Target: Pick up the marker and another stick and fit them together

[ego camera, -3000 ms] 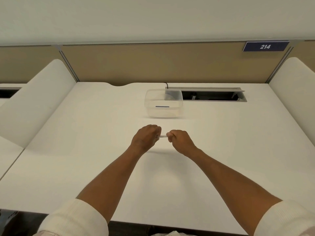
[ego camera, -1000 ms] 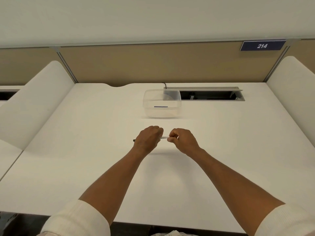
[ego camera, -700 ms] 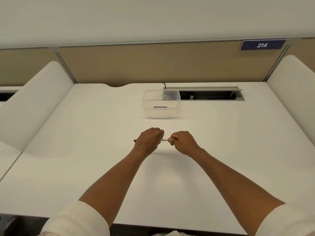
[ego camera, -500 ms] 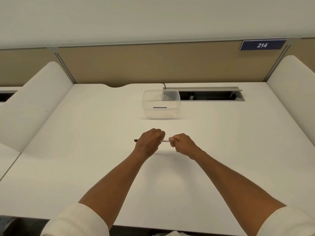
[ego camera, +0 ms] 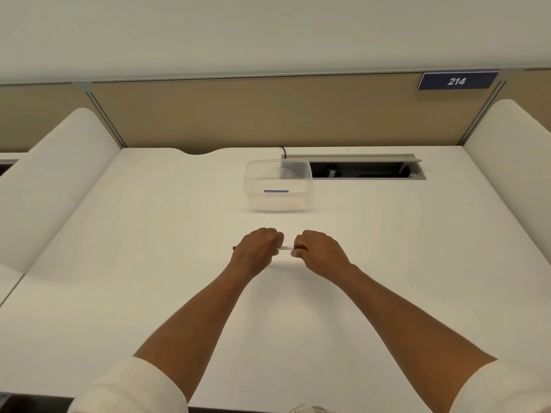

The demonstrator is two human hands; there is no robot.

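Both of my hands hold a thin white pen level above the middle of the white desk. My left hand grips its left part with curled fingers, and the pen's dark tip pokes out to the left of that fist. My right hand grips the pen's right end; only a short white stretch shows between the two fists. Behind the hands stands a clear plastic container with a blue strip on its front wall.
A grey cable slot lies open at the back right, with a black cable beside it. A tan partition with a blue "214" sign closes the back. White curved dividers stand on both sides.
The dark tip now sticks out to the left of my left fist; three seconds ago it was hidden. Both hands have stayed nearly in place.
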